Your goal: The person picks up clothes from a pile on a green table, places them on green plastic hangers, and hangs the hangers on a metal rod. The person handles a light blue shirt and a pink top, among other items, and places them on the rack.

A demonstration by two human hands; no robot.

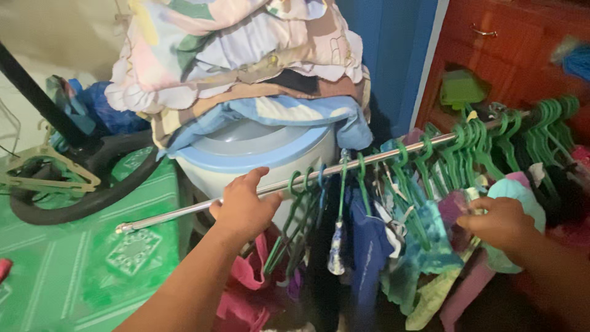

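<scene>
A metal clothes rail (pixel 178 213) runs from lower left up to the right, hung with several green hangers (pixel 473 144) and clothes. My left hand (pixel 244 206) grips the rail near its bare left end, beside a pair of green hangers (pixel 294 209). My right hand (pixel 501 221) is lower right, fingers closed on a hanging pale teal garment (pixel 522 206) among the clothes. A blue garment (pixel 367 246) and a tie-dye teal one (pixel 424 246) hang between my hands.
Behind the rail stands a white and blue tub (pixel 258 150) topped with a pile of folded bedding (pixel 239 55). A green patterned floor (pixel 74 270) lies left, with a black hose (pixel 80 197) on it. A red wooden cabinet (pixel 510 55) is at the back right.
</scene>
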